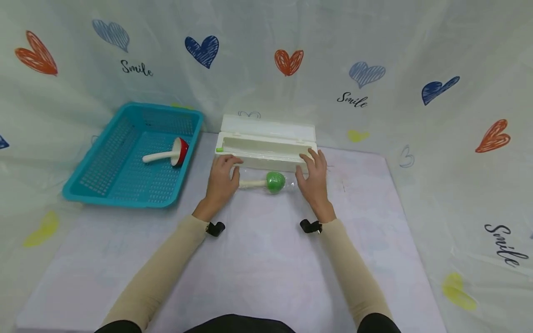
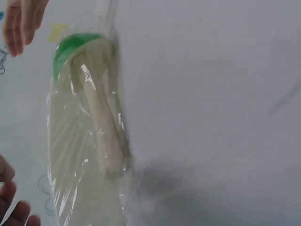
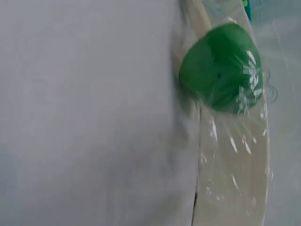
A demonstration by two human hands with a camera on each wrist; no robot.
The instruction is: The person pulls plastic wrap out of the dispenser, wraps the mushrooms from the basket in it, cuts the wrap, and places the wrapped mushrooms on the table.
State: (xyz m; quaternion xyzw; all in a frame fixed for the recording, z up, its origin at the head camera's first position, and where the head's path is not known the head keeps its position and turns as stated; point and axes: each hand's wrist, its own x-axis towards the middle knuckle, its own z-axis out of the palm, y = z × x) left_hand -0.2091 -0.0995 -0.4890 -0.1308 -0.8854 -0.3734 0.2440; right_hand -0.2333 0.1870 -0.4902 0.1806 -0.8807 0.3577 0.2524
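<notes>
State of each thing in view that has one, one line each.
White box: open, lid raised
Green-capped mushroom: lying on its side
Clear film: crinkled, covering the green-capped mushroom
Blue basket: upright
Red-capped mushroom: on its side, in the basket
Left hand: fingers loosely bent
Right hand: fingers spread

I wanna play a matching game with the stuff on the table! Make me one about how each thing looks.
Things:
1. basket
2. long box
3. toy in the basket
4. toy in front of the box

Looks:
A. green top
B. red and white
C. lid open
D. blue, with lots of little holes

Right pairs: 1-D, 2-C, 3-B, 4-A
</notes>
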